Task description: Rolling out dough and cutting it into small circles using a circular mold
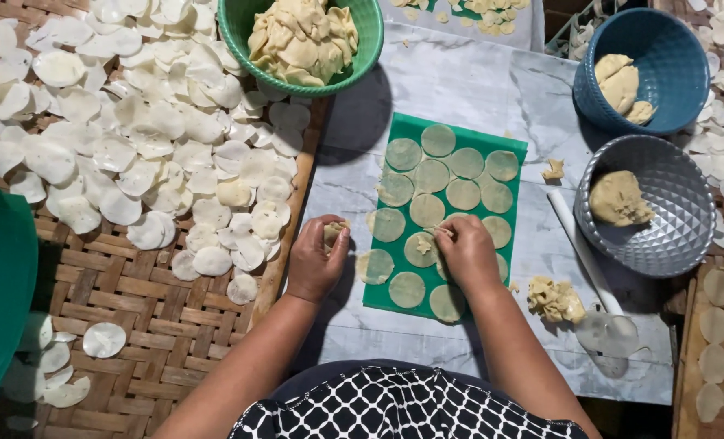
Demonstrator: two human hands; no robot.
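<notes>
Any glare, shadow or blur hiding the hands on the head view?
Head view: sharp and evenly lit; no glare on the green mat. The green bowl throws a dark shadow onto the marble, clear of both hands. Left hand and right hand show crisply; straight edges look slightly bowed toward the frame borders.

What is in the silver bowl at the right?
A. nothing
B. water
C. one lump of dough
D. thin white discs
C: the silver bowl holds a single beige dough lump, while the thin white discs lie spread on the woven mat at the left.
</notes>
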